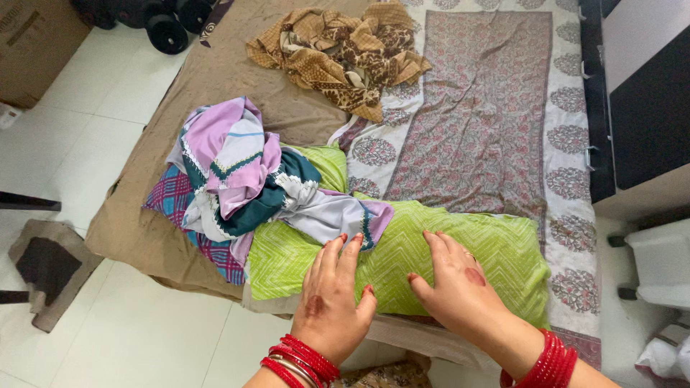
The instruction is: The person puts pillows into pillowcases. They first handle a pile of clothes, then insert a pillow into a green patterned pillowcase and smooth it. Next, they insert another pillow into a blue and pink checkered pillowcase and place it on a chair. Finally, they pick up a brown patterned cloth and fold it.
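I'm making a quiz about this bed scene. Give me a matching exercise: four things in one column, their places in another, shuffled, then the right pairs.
Things:
1. green cloth
2. brown patterned cloth
3. lilac and teal cloth
4. cardboard box

Places:
A. on the floor, top left corner
B. under both hands, left hand and right hand
C. far end of the bed
D. heaped on the bed's left side

Pairs: 1-B, 2-C, 3-D, 4-A

A lime-green zigzag cloth [431, 251] lies beside a lilac-and-teal garment [237, 162], a brown leopard-print cloth [338, 54] and a maroon floral sheet [481, 108].
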